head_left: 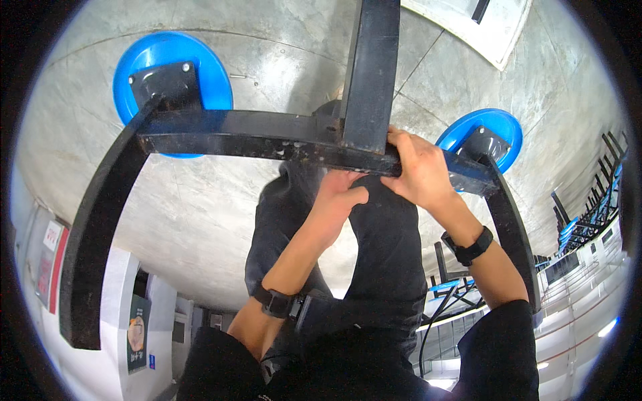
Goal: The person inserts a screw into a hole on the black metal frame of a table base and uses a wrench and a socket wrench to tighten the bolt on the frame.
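Note:
A black metal seat frame (247, 137) spans the view in front of me, its crossbar running left to right and a thick post (371, 73) rising from the bar's middle. Round blue seats are bolted near its two ends, the left seat (214, 73) and the right seat (511, 127). My right hand (422, 170) is wrapped round the crossbar just right of the post, thumb on the near side. Below the bar, left of that, my left hand (338, 200) is curled against its lower edge; its fingertips are hidden there, and the thumb points right.
Curved black legs, a left leg (100, 240) and a right leg (515, 240), bend toward me on both sides. A white panel (481, 27) lies on the grey floor at the far right. More blue-and-black seating (585, 214) stands stacked at the right. A poster (138, 331) hangs lower left.

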Demonstrator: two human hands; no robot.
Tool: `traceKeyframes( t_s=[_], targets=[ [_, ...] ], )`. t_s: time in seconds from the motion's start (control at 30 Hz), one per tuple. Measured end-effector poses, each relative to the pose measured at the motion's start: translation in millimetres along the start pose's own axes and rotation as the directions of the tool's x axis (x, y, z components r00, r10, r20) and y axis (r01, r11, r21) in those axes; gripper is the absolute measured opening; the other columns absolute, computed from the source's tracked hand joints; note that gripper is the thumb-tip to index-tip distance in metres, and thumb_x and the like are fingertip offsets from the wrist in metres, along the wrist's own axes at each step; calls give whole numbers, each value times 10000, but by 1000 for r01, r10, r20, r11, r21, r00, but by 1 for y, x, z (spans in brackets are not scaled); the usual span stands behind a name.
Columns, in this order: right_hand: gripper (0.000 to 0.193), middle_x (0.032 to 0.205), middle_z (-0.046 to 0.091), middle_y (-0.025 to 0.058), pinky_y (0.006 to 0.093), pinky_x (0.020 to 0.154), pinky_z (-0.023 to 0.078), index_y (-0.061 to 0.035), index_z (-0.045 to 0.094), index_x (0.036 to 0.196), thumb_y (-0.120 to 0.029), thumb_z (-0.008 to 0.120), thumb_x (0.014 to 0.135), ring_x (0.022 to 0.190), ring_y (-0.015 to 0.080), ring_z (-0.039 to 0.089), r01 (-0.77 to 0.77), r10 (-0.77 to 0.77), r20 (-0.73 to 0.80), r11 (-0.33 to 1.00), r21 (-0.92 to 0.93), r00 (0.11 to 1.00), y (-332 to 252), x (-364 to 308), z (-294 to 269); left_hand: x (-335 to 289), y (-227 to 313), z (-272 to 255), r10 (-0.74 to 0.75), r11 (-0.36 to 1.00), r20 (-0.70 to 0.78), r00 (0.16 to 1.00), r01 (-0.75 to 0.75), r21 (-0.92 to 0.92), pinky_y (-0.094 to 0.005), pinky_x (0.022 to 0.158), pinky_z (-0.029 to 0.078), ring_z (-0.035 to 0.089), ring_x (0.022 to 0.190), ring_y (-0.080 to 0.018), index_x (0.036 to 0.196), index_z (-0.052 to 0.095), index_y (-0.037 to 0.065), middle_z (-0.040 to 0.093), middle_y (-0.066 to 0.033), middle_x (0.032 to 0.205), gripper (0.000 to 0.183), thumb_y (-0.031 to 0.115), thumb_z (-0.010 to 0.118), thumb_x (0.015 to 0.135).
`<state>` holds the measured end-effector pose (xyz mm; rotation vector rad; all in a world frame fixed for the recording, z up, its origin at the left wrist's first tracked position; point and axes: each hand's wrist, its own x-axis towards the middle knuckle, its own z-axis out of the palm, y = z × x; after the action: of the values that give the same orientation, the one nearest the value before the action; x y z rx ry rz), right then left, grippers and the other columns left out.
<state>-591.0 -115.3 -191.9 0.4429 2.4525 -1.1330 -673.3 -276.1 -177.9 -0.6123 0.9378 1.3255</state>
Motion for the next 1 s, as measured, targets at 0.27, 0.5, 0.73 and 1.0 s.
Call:
traceKeyframes(
  t_s=[0.27,0.5,0.73,1.0],
  targets=[
    [557,869,638,169,368,677,501,-54,530,1052,-115,739,540,775,340,627,-112,110,-146,994,-9,983,-10,-10,15,3,-25,-36,77,993,55,996,-81,86,-255,900,374,510,1047,-148,1090,573,-53,581,-92,1128,323,20,519,780],
    [402,742,605,179,292,652,482,-6,519,925,-56,687,564,686,286,636,-112,100,-176,992,-58,979,-20,-12,29,49,-56,-149,304,887,245,920,-367,279,-277,868,426,583,942,-156,1100,575,-33,640,-74,1016,316,73,539,805],
    [400,689,477,59,194,631,391,3,493,879,-32,678,525,637,100,455,-89,18,-300,971,-224,954,-28,-17,50,120,-37,-334,573,269,-120,811,-47,962,-357,740,497,641,833,-239,1033,587,-8,660,-154,882,294,90,594,756],
    [534,788,493,36,200,721,385,10,485,960,-34,651,455,737,99,495,-113,-2,-331,938,-327,944,-28,-12,54,223,-9,-398,911,215,-205,357,13,977,-389,864,450,544,1031,-329,1109,533,19,554,-185,1117,422,118,662,720]
  ],
)
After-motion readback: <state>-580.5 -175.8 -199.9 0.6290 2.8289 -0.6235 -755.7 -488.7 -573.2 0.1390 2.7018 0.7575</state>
